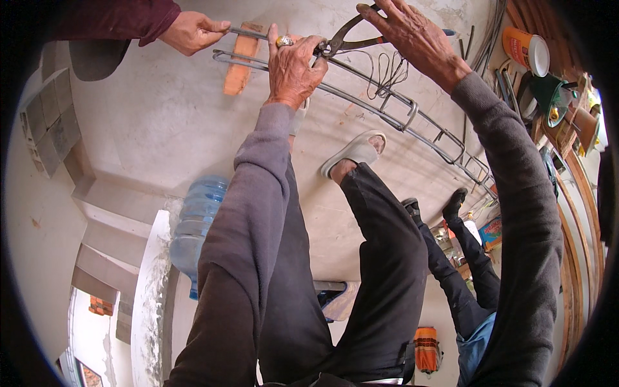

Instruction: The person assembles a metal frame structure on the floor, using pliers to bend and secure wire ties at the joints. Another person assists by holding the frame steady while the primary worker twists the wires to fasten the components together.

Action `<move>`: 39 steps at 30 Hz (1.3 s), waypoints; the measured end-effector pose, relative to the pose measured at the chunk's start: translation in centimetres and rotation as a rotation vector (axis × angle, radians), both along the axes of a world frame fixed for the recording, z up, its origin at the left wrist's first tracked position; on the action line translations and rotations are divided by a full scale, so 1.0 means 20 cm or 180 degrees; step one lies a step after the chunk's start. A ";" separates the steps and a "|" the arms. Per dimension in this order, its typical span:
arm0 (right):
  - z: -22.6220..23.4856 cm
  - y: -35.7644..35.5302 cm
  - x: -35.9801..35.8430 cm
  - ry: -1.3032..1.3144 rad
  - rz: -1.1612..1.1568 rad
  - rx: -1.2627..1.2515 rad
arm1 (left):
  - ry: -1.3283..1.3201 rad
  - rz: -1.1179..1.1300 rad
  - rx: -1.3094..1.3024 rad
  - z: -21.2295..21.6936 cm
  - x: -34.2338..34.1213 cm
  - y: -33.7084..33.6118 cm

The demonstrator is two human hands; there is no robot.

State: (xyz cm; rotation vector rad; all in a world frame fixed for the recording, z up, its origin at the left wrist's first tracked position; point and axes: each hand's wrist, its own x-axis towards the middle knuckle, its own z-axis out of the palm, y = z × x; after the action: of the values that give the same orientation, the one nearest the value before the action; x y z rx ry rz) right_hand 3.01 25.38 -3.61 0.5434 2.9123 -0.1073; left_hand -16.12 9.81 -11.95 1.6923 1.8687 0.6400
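Observation:
A long steel rebar cage (pixel 371 111) with rectangular stirrups runs diagonally across the floor. My left hand (pixel 293 72), a ring on one finger, is closed around the cage bars near its far left end. The pincers (pixel 345 33) have their jaws against the bars, right beside my left fingertips. Their handles are spread apart, and my right hand (pixel 412 40) grips them at the far ends. Whether wire sits between the jaws is hidden. Another person's hand (pixel 192 32), in a maroon sleeve, pinches the end of one bar.
An orange brick (pixel 241 68) lies under the bars. Loose tie wire (pixel 388 76) rests by the cage. A blue water jug (pixel 200 219) stands left of my legs. An orange-and-white bucket (pixel 525 50) and tools crowd the right. Another person's legs (pixel 451 277) extend at lower right.

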 end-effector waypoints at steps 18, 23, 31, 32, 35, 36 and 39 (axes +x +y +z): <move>0.15 0.06 -0.14 -0.0748 0.0892 0.0939 | -0.0013 0.0064 0.0050 0.01 0.00 0.00; 0.12 0.07 -0.14 -0.0636 0.0632 0.0486 | 0.0056 0.0032 0.0030 0.01 0.00 0.00; 0.16 0.04 -0.16 -0.0624 0.0592 0.0401 | 0.0121 -0.0114 0.0011 -0.01 -0.02 -0.02; 0.16 0.03 -0.16 -0.0620 0.0588 0.0429 | 0.0131 -0.0134 -0.0015 -0.01 -0.03 -0.02; 0.17 0.03 -0.15 -0.0417 0.0651 0.0488 | 0.0111 -0.0141 -0.0002 -0.01 -0.03 -0.02; 0.17 0.03 -0.15 -0.0373 0.0623 0.0440 | 0.0099 -0.0136 0.0015 0.00 -0.04 -0.03; 0.12 0.04 -0.11 -0.0543 0.0447 0.0091 | 0.0046 -0.0118 0.0022 0.00 -0.03 -0.03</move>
State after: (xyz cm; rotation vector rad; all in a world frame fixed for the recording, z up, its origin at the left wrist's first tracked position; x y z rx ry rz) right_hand 0.78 26.16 -1.12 0.3330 2.7779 -0.0004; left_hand -16.80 9.22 -11.93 1.7363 1.8425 0.6216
